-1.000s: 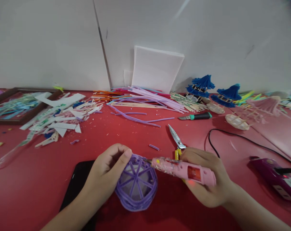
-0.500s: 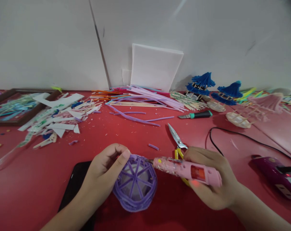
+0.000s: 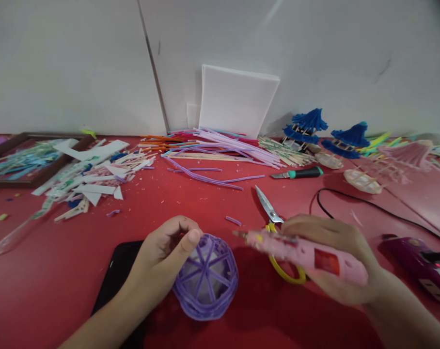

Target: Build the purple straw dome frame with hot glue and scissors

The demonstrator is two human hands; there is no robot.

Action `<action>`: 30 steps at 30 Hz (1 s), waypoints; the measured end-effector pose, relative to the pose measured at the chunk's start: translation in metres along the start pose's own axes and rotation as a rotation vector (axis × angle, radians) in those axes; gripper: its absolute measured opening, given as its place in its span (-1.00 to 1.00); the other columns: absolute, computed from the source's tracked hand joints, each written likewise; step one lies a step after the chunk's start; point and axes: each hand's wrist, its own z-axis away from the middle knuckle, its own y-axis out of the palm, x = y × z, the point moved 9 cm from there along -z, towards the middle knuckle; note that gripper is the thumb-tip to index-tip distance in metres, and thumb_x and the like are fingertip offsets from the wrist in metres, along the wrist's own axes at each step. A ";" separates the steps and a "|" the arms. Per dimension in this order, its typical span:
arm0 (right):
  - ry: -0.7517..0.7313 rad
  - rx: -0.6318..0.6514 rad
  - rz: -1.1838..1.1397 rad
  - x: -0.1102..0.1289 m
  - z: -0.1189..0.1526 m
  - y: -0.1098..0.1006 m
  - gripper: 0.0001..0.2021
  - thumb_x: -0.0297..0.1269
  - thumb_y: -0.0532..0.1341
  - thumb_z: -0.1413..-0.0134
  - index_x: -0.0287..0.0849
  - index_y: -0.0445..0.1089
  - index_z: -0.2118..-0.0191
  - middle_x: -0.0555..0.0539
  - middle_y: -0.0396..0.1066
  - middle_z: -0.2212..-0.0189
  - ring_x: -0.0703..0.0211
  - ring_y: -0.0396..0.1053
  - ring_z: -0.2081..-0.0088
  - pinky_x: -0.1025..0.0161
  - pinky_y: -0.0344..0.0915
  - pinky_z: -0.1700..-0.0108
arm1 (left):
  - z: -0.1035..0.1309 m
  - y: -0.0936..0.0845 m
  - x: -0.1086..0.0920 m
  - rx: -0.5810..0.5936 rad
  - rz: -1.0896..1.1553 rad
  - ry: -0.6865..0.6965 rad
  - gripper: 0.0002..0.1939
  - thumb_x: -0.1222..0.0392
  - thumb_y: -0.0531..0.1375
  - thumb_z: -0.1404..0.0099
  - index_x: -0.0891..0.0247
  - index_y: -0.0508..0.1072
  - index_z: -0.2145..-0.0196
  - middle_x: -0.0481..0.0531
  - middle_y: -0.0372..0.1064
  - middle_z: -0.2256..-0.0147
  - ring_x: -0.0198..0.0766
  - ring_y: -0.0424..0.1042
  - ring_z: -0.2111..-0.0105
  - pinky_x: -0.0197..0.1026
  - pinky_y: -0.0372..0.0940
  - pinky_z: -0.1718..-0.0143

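Note:
Between thumb and fingers, my left hand (image 3: 171,254) pinches the upper left rim of a round purple piece (image 3: 205,276), which has spokes meeting at its centre. My right hand (image 3: 336,257) is wrapped round a pink glue gun (image 3: 307,257), slightly blurred, its tip pointing left and apart from the purple piece. Scissors (image 3: 269,206) with yellow handles lie partly beneath the gun. A short purple strip (image 3: 233,220) rests on the red table (image 3: 191,203) beyond the purple piece.
A black phone-like slab (image 3: 120,269) lies under my left forearm. Scraps (image 3: 96,186) and a frame (image 3: 34,182) are at left, purple strips (image 3: 238,148) at back. A cutter (image 3: 300,173), small blue-roofed models (image 3: 347,138), a black cable (image 3: 380,211) and a purple power strip (image 3: 419,266) are at right.
My right hand has drawn the glue gun to the right, away from the purple piece, uncovering more of the yellow scissor handle. My left hand still holds the piece in nearly the same place.

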 end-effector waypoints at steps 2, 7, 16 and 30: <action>0.054 0.035 0.093 -0.019 0.004 -0.004 -0.83 -0.42 0.13 -0.07 -0.11 0.29 0.18 -0.12 0.47 0.39 0.17 0.41 0.46 0.26 0.26 0.46 | 0.000 0.000 0.002 -0.002 0.018 -0.013 -0.71 -0.04 0.10 -0.26 0.22 0.42 0.41 -0.05 0.34 0.47 -0.34 0.30 0.50 -0.34 0.23 0.50; 0.297 0.134 0.548 -0.094 0.029 -0.014 -0.69 -0.48 0.17 0.04 -0.20 0.33 0.10 -0.30 0.52 0.26 -0.15 0.48 0.27 0.04 0.25 0.30 | 0.001 0.006 0.012 0.065 0.018 -0.118 -0.84 0.12 0.18 -0.16 0.20 0.39 0.29 -0.08 0.36 0.40 -0.35 0.34 0.47 -0.36 0.19 0.51; 0.324 0.103 0.673 -0.076 0.020 -0.017 -0.73 -0.56 0.12 0.00 -0.26 0.42 0.16 -0.32 0.49 0.22 -0.17 0.42 0.19 -0.01 0.19 0.20 | 0.004 0.015 0.008 0.166 -0.085 -0.114 -0.81 0.07 0.15 -0.19 0.24 0.35 0.44 -0.12 0.29 0.54 -0.38 0.28 0.56 -0.35 0.15 0.54; -0.173 0.270 -0.004 0.073 -0.065 0.063 -0.87 -0.37 0.17 -0.21 -0.19 0.48 0.29 -0.06 0.35 0.33 0.16 0.20 0.25 0.19 0.10 0.15 | 0.006 0.018 0.005 0.200 -0.100 -0.016 -0.83 0.08 0.12 -0.23 0.24 0.36 0.37 -0.06 0.36 0.42 -0.31 0.34 0.41 -0.29 0.23 0.41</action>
